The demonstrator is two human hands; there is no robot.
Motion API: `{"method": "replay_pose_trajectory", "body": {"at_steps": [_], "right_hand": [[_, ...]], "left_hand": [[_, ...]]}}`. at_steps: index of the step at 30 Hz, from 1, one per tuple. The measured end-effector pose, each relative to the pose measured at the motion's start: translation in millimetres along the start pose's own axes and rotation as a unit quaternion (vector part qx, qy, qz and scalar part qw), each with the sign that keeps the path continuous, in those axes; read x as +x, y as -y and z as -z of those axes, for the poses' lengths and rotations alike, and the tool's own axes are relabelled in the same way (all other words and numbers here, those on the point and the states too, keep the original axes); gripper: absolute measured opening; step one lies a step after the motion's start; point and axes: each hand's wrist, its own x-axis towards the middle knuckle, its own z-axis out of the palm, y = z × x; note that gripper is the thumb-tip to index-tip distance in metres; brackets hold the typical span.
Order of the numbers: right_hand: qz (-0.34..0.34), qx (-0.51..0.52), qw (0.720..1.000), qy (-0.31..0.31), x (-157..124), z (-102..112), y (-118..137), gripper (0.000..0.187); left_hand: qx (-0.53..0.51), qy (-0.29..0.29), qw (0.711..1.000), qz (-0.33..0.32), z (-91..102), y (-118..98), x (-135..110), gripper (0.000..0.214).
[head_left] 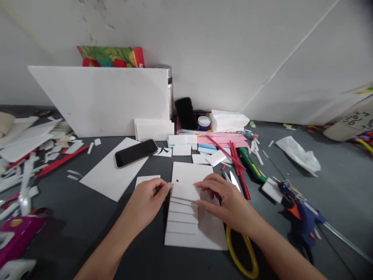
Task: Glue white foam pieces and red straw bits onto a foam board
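A white foam board sheet (211, 229) lies flat in front of me, with several narrow white strips (182, 217) overlapping like steps on its left part. At the top of these steps is a white foam board piece (184, 191). My left hand (153, 194) pinches this piece at its left edge, thumb and forefinger together. On the other side, my right hand (223, 196) holds the right edge between curved fingers and thumb. A small red bit (177, 180) shows just above the piece. Yellow-handled scissors (242, 258) lie partly under my right wrist.
A black phone (135, 153) rests on another white sheet (107, 179) at left. Red sticks (239, 171), a green cutter (252, 165) and a blue glue gun (303, 221) lie to the right. A magenta tool (21, 237) and scraps are far left. A large white board (110, 101) leans behind.
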Motion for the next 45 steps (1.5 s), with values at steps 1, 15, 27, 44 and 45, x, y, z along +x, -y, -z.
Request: {"method": "replay_pose_trajectory", "body": {"at_steps": [1,15,27,44,45], "right_hand": [[-0.001,-0.001,1.000,0.000,0.2,0.1,-0.3,0.029],[0.000,-0.002,1.000,0.008,-0.1,-0.3,-3.1,0.030],[-0.010,0.006,1.000,0.004,1.1,-0.9,-1.6,0.030],[-0.009,0.023,1.000,0.000,2.0,-1.4,-2.9,0.030],[-0.011,0.023,1.000,0.000,2.1,-1.4,-2.7,0.030]], "left_hand": [[-0.006,0.003,1.000,0.007,-0.7,0.2,0.2,0.042],[-0.071,0.033,0.996,0.040,-7.3,5.1,3.7,0.041],[-0.058,0.022,0.997,0.042,-8.4,1.9,5.1,0.043],[-0.073,0.021,0.996,0.051,-9.9,4.8,5.9,0.043],[-0.078,0.024,0.995,0.052,-9.6,5.0,6.0,0.042]]}}
